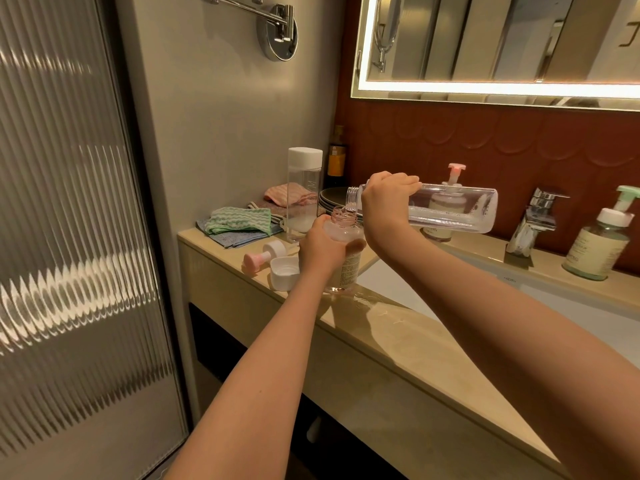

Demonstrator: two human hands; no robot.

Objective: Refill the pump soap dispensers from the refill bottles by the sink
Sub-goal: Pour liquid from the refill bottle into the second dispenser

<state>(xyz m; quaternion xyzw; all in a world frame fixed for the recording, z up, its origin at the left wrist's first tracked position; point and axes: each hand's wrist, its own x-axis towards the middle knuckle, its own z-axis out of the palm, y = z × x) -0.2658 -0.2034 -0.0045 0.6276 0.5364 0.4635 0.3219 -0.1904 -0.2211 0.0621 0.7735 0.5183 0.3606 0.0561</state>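
Note:
My left hand (320,249) grips an open pink soap dispenser bottle (344,237) that stands on the counter edge. My right hand (386,199) holds a clear refill bottle (450,209) tipped sideways, its open neck over the dispenser's mouth. Clear liquid runs from it into the dispenser. The dispenser's pink pump head (265,254) lies on the counter beside the refill bottle's white cap (284,273). A second clear refill bottle (304,192) with a white cap stands upright behind. Behind the tipped bottle stands another pink pump dispenser (446,202), and a green one (602,240) stands at the right.
The beige counter (398,337) has a wet spill near the dispenser's base. The white sink basin (485,296) and chrome tap (535,220) lie to the right. Folded cloths (242,223) and dark plates (334,199) sit at the back left. A ribbed glass door is on the left.

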